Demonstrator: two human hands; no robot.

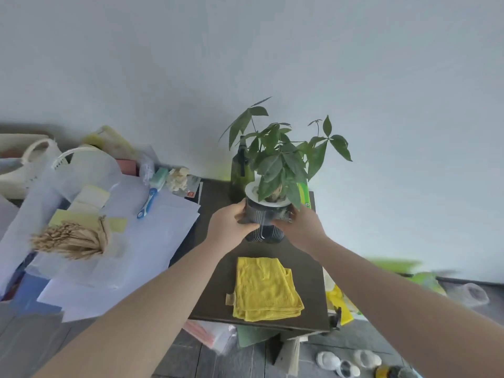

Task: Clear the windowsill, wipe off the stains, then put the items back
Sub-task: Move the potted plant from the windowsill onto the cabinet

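A pale wall stands behind a dark worktop [305, 268]. Both hands, left hand [227, 223] and right hand [301, 227], are clamped around the potted plant [268, 214], which is at the far part, beyond the yellow cloth [266, 287]. To move it well, I think keep the pot upright, hold low and avoid the spray bottle [240, 170] behind.

A dark desk [305, 257] stands against the pale wall. On it lie a folded yellow cloth [266, 289] near the front edge, a potted plant [266, 222] behind it, and a dark green bottle [240, 170] at the back.
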